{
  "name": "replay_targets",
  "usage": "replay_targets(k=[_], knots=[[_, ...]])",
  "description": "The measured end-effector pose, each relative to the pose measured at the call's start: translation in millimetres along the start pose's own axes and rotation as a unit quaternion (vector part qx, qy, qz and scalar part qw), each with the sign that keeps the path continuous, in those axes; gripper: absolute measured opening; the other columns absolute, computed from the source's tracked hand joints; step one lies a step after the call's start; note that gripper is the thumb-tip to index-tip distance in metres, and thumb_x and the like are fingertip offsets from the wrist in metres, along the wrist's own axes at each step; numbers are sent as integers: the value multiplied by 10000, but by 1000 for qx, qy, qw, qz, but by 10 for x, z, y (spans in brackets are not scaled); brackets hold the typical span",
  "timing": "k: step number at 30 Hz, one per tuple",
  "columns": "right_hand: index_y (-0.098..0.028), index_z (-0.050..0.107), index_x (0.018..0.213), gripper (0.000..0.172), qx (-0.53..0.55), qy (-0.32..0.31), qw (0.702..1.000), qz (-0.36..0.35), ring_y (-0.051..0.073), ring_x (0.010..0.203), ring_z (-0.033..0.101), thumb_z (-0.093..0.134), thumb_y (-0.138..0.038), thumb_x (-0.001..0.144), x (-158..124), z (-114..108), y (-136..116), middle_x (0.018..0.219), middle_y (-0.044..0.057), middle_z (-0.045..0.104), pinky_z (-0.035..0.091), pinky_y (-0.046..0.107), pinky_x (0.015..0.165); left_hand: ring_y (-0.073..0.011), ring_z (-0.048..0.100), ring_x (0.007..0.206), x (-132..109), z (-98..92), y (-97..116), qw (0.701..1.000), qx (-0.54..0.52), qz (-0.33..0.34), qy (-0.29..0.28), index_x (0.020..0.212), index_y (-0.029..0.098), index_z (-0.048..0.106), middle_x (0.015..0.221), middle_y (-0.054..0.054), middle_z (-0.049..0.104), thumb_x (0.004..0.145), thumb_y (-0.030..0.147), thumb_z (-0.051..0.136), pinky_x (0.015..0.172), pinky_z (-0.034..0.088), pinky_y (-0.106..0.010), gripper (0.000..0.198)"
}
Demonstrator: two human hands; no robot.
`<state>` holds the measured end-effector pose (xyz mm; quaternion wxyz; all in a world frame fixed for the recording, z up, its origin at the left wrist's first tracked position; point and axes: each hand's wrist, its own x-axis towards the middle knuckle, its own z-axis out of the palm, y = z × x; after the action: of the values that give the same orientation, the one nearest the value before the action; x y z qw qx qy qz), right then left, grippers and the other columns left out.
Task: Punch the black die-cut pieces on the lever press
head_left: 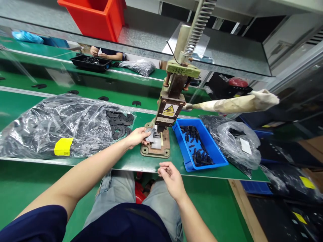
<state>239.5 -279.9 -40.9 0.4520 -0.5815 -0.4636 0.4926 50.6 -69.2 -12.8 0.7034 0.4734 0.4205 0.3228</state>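
Observation:
My left hand grips a grey crescent-shaped plate at the foot of a hand press. The plate reaches over the fixture on the press base, below the ram. Just over the table's front edge is my right hand, its fingers curled in and thumb close to them; whatever they may hold is hidden. To the right of the press, a blue bin contains many small black parts. An opened clear bag of dark curved plates lies to the left.
The press lever, wrapped in pale cloth, sticks out to the right. Another plastic bag lies beyond the bin. Several dark parts rest on the green belt behind. A red bin stands on the shelf overhead. Across the line, a person's hands work above a black tray.

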Motion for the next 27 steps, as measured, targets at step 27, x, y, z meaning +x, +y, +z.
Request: replay_targets(k=[27], knots=[[-230, 659, 976, 377, -60, 45, 996, -41, 175, 783, 690, 591, -600, 947, 72, 179, -327, 883, 37, 704, 615, 336, 746, -149, 687, 796, -1025, 499, -459, 992, -82, 42, -82, 932, 157, 645, 915, -36, 692, 778, 507, 886, 726, 615, -285, 452]])
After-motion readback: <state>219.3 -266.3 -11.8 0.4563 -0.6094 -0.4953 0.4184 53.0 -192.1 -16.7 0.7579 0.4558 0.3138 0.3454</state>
